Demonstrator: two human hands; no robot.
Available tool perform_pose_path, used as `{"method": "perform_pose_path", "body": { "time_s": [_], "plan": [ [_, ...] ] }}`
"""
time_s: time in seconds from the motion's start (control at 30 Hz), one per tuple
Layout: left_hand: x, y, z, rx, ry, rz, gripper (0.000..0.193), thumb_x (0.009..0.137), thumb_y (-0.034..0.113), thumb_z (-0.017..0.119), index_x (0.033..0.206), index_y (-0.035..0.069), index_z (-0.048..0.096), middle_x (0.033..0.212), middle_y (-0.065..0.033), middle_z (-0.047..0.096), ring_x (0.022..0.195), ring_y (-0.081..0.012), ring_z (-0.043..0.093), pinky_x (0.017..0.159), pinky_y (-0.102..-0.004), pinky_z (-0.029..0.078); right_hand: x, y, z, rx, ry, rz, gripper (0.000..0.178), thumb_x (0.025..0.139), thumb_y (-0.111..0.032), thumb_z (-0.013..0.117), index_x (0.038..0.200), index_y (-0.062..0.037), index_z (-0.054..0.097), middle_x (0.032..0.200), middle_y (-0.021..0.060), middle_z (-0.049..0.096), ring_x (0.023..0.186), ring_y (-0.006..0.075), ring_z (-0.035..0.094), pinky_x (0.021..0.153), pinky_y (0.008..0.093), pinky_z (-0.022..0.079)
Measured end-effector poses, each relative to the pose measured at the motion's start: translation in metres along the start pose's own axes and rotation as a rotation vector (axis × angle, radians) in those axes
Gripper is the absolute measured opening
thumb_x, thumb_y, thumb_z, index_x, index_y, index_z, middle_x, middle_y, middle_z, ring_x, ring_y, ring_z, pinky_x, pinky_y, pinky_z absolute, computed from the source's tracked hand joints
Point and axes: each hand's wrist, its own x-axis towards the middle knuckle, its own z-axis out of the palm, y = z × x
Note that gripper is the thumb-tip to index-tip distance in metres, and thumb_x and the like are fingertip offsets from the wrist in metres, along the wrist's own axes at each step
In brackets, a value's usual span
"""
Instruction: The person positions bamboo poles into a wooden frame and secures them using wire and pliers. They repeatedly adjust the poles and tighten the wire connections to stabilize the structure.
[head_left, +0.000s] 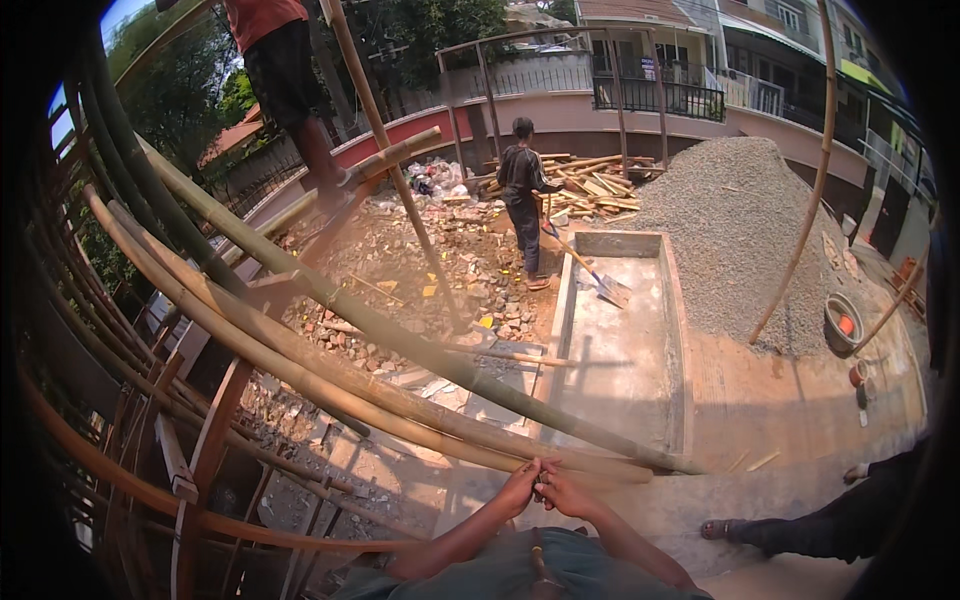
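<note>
My left hand (516, 492) and my right hand (567, 494) meet in front of my body, fingertips pressed together. Between them is a small dark bit, too small to name. Just beyond the fingers pass the ends of several long bamboo poles: a greenish pole (425, 358) and a yellowish pole (330, 378) running from the upper left. Whether my hands touch the poles I cannot tell.
Wooden framing (205, 450) stands at left; a person (280, 80) is up on the poles. Below, another person (525, 195) stands by a shovel (605, 285) in a concrete trough (686, 385). There is a gravel heap (735, 215). A dark-trousered leg (810, 525) is at right.
</note>
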Motion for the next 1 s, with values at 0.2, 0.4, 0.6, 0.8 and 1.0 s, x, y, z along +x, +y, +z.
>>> {"method": "perform_pose_path", "body": {
  "time_s": [0.2,0.4,0.6,0.8,1.0],
  "plan": [
    [-0.024,-0.019,0.022,-0.198,-0.04,0.044,0.047,0.107,0.045,0.033,0.104,0.004,0.055,0.149,-0.0224,0.043,0.131,-0.0321,0.051,0.099,-0.0445,0.051,-0.026,0.013,0.0,0.306,-0.216,0.153,0.032,0.106,-0.034,0.048,0.1,-0.0039,0.057,0.087,0.0033,0.062,0.078,0.0137,0.06,0.076,0.0318,0.055],
    [-0.021,-0.015,0.014,-0.206,-0.069,0.114,0.045,0.105,0.045,0.036,0.103,0.004,0.054,0.141,-0.0253,0.049,0.135,-0.0352,0.046,0.105,-0.0508,0.046,-0.027,0.003,0.003,0.542,-0.354,0.216,0.031,0.107,-0.036,0.046,0.098,-0.0089,0.057,0.082,0.0024,0.062,0.074,0.0126,0.058,0.072,0.0265,0.049],
    [-0.044,-0.001,-0.009,-0.2,0.26,0.219,0.042,0.106,0.043,0.039,0.098,0.005,0.055,0.116,-0.0191,0.062,0.117,-0.0346,0.06,0.098,-0.052,0.051,0.012,-0.003,0.026,0.463,-0.35,0.133,0.036,0.107,-0.039,0.042,0.092,-0.0101,0.057,0.077,0.0017,0.06,0.068,0.0113,0.055,0.064,0.026,0.044],
    [-0.046,0.036,-0.045,-0.42,0.177,0.266,0.038,0.106,0.039,0.043,0.094,0.006,0.058,0.114,-0.0166,0.063,0.111,-0.032,0.062,0.095,-0.0486,0.052,0.06,-0.039,0.04,0.321,-0.327,0.09,0.037,0.108,-0.038,0.038,0.089,-0.0094,0.053,0.072,0.0004,0.05,0.066,0.0108,0.048,0.062,0.0281,0.042],
    [0.012,0.082,-0.101,-0.355,0.043,0.205,0.036,0.102,0.035,0.055,0.119,0.003,0.058,0.115,-0.0152,0.065,0.109,-0.0284,0.064,0.097,-0.046,0.051,0.109,-0.051,0.028,0.368,-0.089,0.05,0.036,0.109,-0.036,0.036,0.087,-0.0104,0.049,0.07,-0.0004,0.046,0.065,0.0115,0.045,0.068,0.0305,0.046]
  ]
}}
